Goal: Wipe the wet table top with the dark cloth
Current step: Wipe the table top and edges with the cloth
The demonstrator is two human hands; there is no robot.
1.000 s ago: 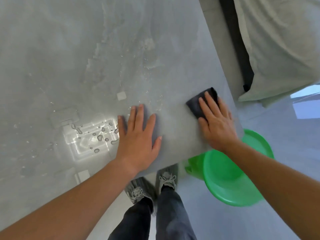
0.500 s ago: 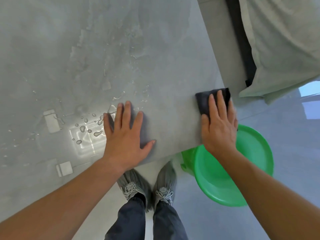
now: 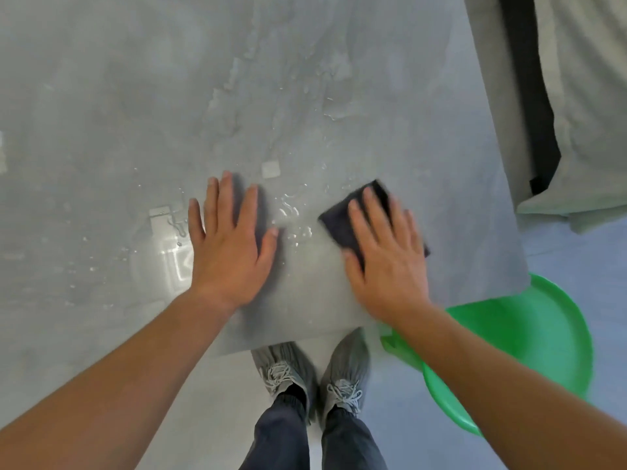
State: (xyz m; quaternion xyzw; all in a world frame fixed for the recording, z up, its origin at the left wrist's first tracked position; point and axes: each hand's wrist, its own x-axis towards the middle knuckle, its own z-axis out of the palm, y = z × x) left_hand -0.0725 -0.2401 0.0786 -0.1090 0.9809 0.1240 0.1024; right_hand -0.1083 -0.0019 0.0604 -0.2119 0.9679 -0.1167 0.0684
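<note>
1. Pressing the dark cloth [image 3: 341, 217] flat onto the counter [image 3: 441, 157], close to its right front corner, with the right grip [image 3: 386, 262] laid on top: fingers straight and apart, not curled round the fabric. Risks gliding over the cloth instead of carrying it, given a hold by downward pressure alone, and more so on a wet surface.
2. Covers only a small folded patch per stroke. Could leave streaks or unwiped strips between passes, judging by the wet film visible farther up the counter.
3. Just left of the cloth: beads of water [image 3: 291, 212]. May merely push these along rather than soak them up if already saturated; cannot tell how wet the fabric is.
4. Bracing with the left grip [image 3: 230, 256], flat on the counter, fingers apart, holding nothing, beside a shiny puddle [image 3: 166, 262]. Might skid there under leaning weight, or smear a palm mark onto wiped surface.
5. Below the counter's right front corner: a green basin [image 3: 543, 337] on the floor. Could sweep water over the edge past the basin, wetting the floor near the shoes [image 3: 285, 368] and inviting a slip.
6. Beyond the counter's right edge: pale grey fabric [image 3: 587, 96]. Could catch drops flicked by a fast stroke that way.
</note>
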